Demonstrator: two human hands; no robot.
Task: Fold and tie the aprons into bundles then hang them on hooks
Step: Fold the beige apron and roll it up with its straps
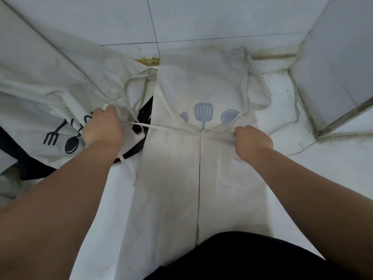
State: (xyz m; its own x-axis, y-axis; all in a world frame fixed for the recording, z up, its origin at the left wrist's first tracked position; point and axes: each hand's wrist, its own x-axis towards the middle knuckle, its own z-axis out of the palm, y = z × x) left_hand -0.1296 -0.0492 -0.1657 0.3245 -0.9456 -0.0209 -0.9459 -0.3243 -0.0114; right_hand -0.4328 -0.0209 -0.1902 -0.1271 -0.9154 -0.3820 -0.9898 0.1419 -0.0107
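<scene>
Cream apron flat on the white surface, straight ahead between both forearms, long sides folded in to meet along a centre line. Bib end farthest away, at the foot of the tiled wall, with a grey-blue spatula print showing in the open top of the fold. Neck strap loose at the far right of the bib.

Left tie and right tie drawn across the folded body, meeting at a crossing on the centre line just below the print; knotted or not, cannot tell.

Left hand clenched round the left tie, out past the apron's left edge, tie taut from fist to crossing. Right hand over the apron's right half, fingers curled and pinching the right tie near the crossing.

Second apron crumpled at left, just beside the first, with a black fork and spoon print and dark trim, partly under the left hand. Metal cabinet standing at right, apart from the apron. Dark garment covering the apron's near end.
</scene>
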